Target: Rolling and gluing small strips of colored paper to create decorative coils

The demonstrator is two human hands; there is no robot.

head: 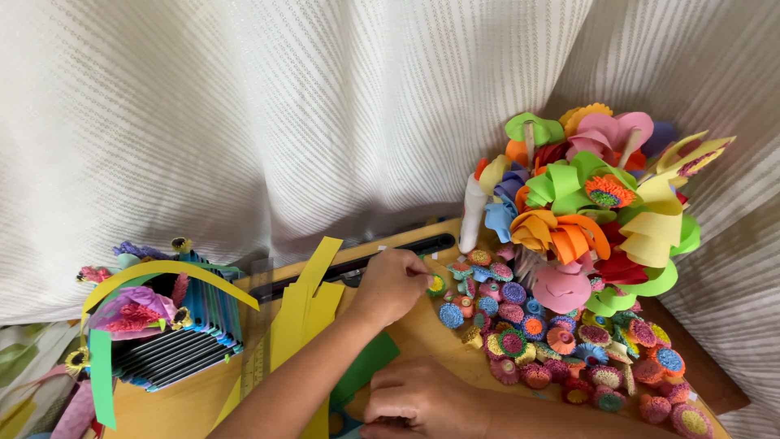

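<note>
Dozens of small quilled paper discs (561,341) heaped across the right of the wooden worktop (187,402), under a bouquet of paper flowers (589,203). Left hand (394,284) reaching to the near edge of that heap, fingers curled around a small yellow-green disc (437,284) at the fingertips. Right hand (422,398) low near the bottom edge, knuckles up, fingers folded under, pressed on a green paper sheet (366,366); cannot tell whether gripping anything. Yellow paper strips (305,305) just left of the forearm, black ruler (366,260) behind, clear ruler (253,366) beside. Paper basket (175,333) far left, white glue bottle (473,213) against the curtain (244,106).
</note>
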